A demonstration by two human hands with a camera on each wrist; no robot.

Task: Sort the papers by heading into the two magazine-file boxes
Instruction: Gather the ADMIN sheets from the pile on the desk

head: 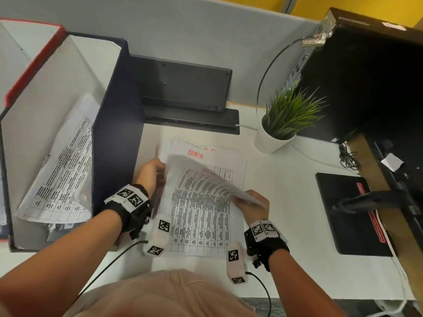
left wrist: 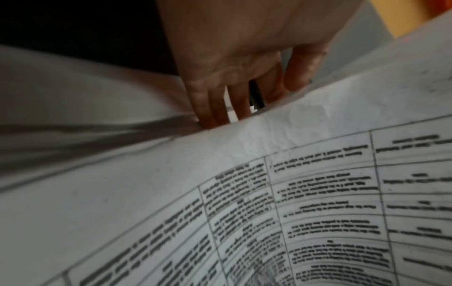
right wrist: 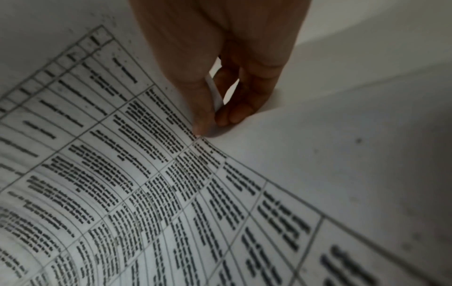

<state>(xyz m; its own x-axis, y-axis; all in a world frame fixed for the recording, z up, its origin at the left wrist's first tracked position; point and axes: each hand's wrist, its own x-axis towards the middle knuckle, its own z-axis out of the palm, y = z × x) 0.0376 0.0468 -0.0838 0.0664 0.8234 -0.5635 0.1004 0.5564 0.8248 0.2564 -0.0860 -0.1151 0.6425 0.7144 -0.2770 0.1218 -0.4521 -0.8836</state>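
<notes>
The right hand (head: pixel 253 205) pinches the right edge of the top sheet (head: pixel 201 186) between thumb and fingers (right wrist: pixel 234 114), peeling it up off the stack of papers (head: pixel 206 220) near the front edge of the bench (head: pixel 297 202). The left hand (head: pixel 150 172) has its fingers tucked at the sheet's left edge; whether that grip is closed on the paper or only steadying it cannot be told. The next sheet down, headed ADMIN (head: pixel 195 154) in red, shows beneath. The lifted sheet's own heading is too blurred to read. To do this well, only one sheet should come away, so the left hand would best hold the stack flat while the right lifts. The heading should be read before choosing the blue box (head: pixel 114 124), which already holds papers, or the red box (head: pixel 34 62) beside it at the left edge.
</notes>
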